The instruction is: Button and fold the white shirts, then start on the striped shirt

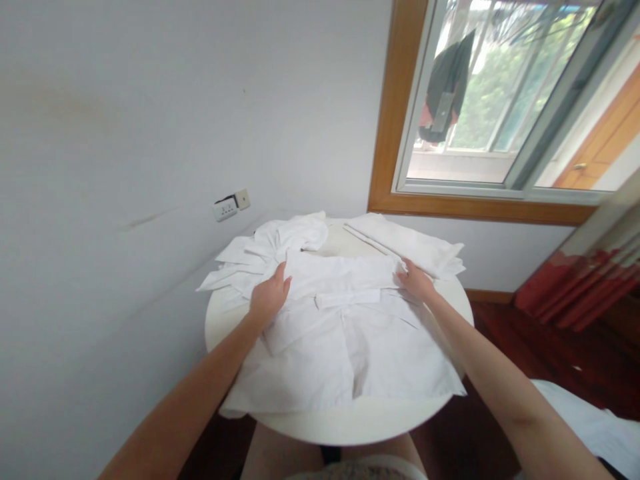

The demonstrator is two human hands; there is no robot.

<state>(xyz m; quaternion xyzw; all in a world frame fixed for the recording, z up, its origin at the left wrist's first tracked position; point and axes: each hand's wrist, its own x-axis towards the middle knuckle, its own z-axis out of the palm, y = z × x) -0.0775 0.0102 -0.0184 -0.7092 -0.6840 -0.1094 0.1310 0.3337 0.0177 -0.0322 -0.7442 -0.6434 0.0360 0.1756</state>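
Observation:
A white coat (320,347) lies spread on a round white table (350,427), its lower part toward me and hanging slightly past the near edge. A short sewn band crosses its middle, with a slit running down below it. The upper part forms a flat folded strip. My left hand (271,293) is closed on the left end of that strip, thumb on top. At the right end, my right hand (416,281) pinches the strip's corner. The fingers under the cloth are hidden.
A crumpled white cloth (290,237) lies at the table's back left. A folded white cloth (400,240) rests at the back right, near my right hand. Behind stand a wall with a socket (225,209) and a window (480,120). White fabric (590,420) lies low at the right.

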